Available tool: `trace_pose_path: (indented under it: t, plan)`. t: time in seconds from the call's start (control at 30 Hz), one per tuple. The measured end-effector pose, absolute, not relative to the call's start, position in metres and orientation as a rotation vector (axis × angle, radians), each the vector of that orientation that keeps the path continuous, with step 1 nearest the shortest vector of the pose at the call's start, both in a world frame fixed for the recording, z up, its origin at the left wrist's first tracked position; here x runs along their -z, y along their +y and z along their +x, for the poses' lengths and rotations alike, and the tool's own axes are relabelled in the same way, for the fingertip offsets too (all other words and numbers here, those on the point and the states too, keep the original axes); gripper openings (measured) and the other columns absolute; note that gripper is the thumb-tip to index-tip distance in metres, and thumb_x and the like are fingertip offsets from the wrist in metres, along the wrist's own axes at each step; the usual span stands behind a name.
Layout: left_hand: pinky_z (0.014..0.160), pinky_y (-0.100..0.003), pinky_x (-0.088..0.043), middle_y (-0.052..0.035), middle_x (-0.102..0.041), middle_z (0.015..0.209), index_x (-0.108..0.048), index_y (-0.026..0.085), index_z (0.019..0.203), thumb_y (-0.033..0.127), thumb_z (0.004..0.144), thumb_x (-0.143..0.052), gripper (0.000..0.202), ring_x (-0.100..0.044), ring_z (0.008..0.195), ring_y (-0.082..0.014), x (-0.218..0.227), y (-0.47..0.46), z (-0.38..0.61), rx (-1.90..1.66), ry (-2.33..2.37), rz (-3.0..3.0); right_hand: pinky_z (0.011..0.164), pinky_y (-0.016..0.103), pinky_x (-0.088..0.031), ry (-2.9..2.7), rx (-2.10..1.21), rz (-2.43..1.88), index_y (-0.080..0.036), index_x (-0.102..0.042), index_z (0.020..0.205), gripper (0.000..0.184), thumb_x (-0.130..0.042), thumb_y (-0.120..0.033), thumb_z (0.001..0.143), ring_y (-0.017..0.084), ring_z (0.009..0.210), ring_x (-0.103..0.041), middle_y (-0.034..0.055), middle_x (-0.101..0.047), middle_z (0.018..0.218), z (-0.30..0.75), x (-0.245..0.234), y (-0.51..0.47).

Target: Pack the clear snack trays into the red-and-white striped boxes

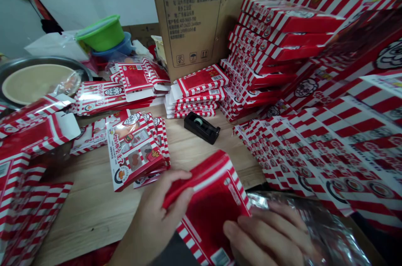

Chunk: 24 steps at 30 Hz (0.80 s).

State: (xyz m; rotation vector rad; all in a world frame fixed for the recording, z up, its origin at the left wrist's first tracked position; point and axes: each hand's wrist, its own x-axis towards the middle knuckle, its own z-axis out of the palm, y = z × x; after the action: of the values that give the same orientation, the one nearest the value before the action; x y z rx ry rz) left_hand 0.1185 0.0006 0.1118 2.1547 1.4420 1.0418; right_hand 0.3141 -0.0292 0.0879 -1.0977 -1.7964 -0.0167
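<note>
A red-and-white striped cardboard box (212, 199) is held up over the table's front edge, its plain red side facing me and a barcode at its lower end. My left hand (166, 207) grips it at the upper left, thumb on the front face and a finger on the side. My right hand (266, 232) lies on the lower right of the box, slightly blurred, with the fingers over its face and edge. On the table just beyond the box is a black tape dispenser (201, 127). Left of it, printed boxes (135, 149) lie in a leaning pile.
Striped boxes stand in a tall stack (266, 48) at the back right and in dense rows (329, 161) on the right. A large brown carton (191, 19) rises behind. Clear plastic bags (323, 224) lie at lower right. A green tub (103, 34) and a basin (84, 65) are at back left.
</note>
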Motion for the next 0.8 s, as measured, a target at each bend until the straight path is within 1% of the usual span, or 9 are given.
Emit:
trace_pose_path:
  t: [0.1,0.17,0.23,0.3,0.33,0.4,0.5,0.63,0.8]
  plan:
    - [0.069,-0.02,-0.058,0.002,-0.07,0.088,-0.057,0.027,0.099,0.029,0.09,-0.051,0.011,-0.069,0.078,-0.0126,-0.113,0.002,0.108,-1.089,1.515,2.062,0.075,0.031,-0.048,-1.723,-0.084,-0.974,-0.024,-0.059,0.09,0.021,-0.052,-0.005,0.083,0.014,0.076,-0.057,0.0001,-0.059,0.084,0.312,-0.09,-0.026]
    - [0.069,-0.02,-0.057,0.0028,-0.07,0.087,-0.058,0.027,0.098,0.03,0.09,-0.051,0.011,-0.069,0.075,-0.0119,-0.117,0.002,0.103,-1.103,1.499,2.087,0.074,0.033,-0.048,-1.474,-0.152,-1.046,-0.022,-0.058,0.092,0.023,-0.049,-0.003,0.083,0.016,0.081,-0.058,0.0025,-0.059,0.088,0.314,-0.088,-0.014]
    - [0.069,-0.02,-0.057,0.0028,-0.07,0.087,-0.059,0.026,0.098,0.03,0.09,-0.051,0.011,-0.069,0.076,-0.012,-0.12,0.0,0.1,-1.107,1.488,2.163,0.077,0.033,-0.046,-1.281,-0.164,-1.169,-0.022,-0.059,0.095,0.018,-0.051,-0.009,0.085,0.017,0.085,-0.058,0.0035,-0.06,0.091,0.322,-0.08,0.008]
    - [0.072,-0.022,-0.057,0.0015,-0.07,0.09,-0.059,0.026,0.099,0.029,0.09,-0.052,0.012,-0.068,0.081,-0.0128,-0.121,-0.001,0.099,-1.098,1.445,2.274,0.08,0.035,-0.045,-1.231,-0.247,-1.327,-0.021,-0.061,0.097,0.013,-0.052,-0.02,0.088,0.018,0.088,-0.059,0.0051,-0.062,0.095,0.337,-0.063,0.04]
    - [0.074,-0.022,-0.056,0.0008,-0.07,0.091,-0.059,0.025,0.099,0.028,0.089,-0.053,0.012,-0.068,0.083,-0.013,-0.12,-0.001,0.1,-1.096,1.393,2.336,0.083,0.036,-0.044,-1.27,-0.349,-1.422,-0.02,-0.061,0.096,0.014,-0.052,-0.026,0.088,0.019,0.092,-0.058,0.0059,-0.062,0.098,0.345,-0.052,0.059]
    - [0.073,-0.022,-0.055,-0.0006,-0.069,0.09,-0.06,0.024,0.1,0.023,0.089,-0.053,0.013,-0.066,0.083,-0.0128,-0.116,-0.001,0.101,-1.083,1.254,2.459,0.082,0.038,-0.045,-1.33,-0.472,-1.48,-0.017,-0.063,0.095,0.02,-0.05,-0.031,0.088,0.021,0.091,-0.058,0.0082,-0.063,0.098,0.361,-0.028,0.097]
    - [0.07,-0.024,-0.054,-0.0034,-0.068,0.09,-0.06,0.021,0.1,0.015,0.09,-0.048,0.017,-0.064,0.081,-0.0137,-0.107,-0.001,0.105,-1.035,1.138,2.583,0.077,0.036,-0.048,-1.456,-0.677,-1.507,-0.014,-0.063,0.087,0.018,-0.055,-0.031,0.088,0.017,0.081,-0.06,0.0042,-0.064,0.087,0.374,0.0,0.142]
    - [0.074,-0.029,-0.053,-0.0065,-0.067,0.097,-0.06,0.019,0.101,0.01,0.089,-0.046,0.021,-0.062,0.087,-0.0171,-0.104,0.0,0.111,-1.021,1.134,2.623,0.073,0.033,-0.051,-1.614,-0.962,-1.482,-0.013,-0.062,0.082,0.019,-0.059,-0.03,0.089,0.014,0.074,-0.061,0.0001,-0.063,0.079,0.37,0.013,0.173]
    - [0.067,-0.028,-0.053,-0.0033,-0.068,0.087,-0.06,0.02,0.088,0.015,0.089,-0.051,0.011,-0.061,0.076,-0.0159,-0.108,-0.001,0.118,-1.078,1.114,2.57,0.07,0.031,-0.052,-1.612,-1.236,-1.449,-0.012,-0.062,0.081,0.016,-0.062,-0.027,0.087,0.013,0.072,-0.062,-0.0003,-0.063,0.079,0.376,0.007,0.181]
